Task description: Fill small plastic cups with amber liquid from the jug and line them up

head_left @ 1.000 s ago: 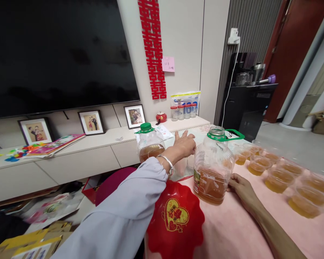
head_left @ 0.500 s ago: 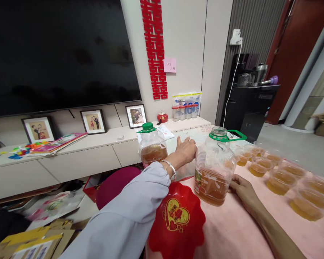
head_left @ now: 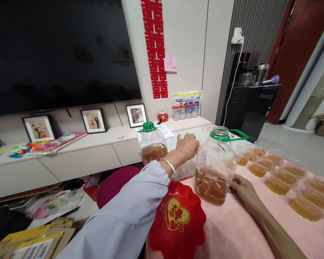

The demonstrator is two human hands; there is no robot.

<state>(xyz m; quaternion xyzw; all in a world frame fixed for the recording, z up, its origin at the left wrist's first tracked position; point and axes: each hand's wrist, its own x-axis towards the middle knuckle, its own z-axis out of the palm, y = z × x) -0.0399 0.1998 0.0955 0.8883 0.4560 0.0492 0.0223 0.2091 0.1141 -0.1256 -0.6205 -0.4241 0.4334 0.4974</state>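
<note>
A clear plastic jug (head_left: 214, 180) stands uncapped on the pink cloth, partly filled with amber liquid. Its green handle sticks out to the right at the neck. My right hand (head_left: 241, 185) grips the jug's lower right side, fingertips hidden behind it. Beyond the jug's left side is my left hand (head_left: 187, 145), back up and fingers bent down; whatever they hold is hidden. Some clear plastic (head_left: 187, 167) shows under that wrist. Left of it stands a second jug (head_left: 153, 151) with a green cap and amber liquid. A red scalloped tray (head_left: 178, 223) lies in front.
Several clear cups of amber liquid (head_left: 280, 180) stand at the right of the pink cloth (head_left: 232, 230). A maroon round stool (head_left: 116, 187) is at the left. Photo frames and lidded jars (head_left: 185, 112) line the cabinet behind. Cardboard packages (head_left: 40, 241) lie lower left.
My left hand has shifted slightly right, and its fingers have drawn in a little. The right hand and the jug beside it look unchanged.
</note>
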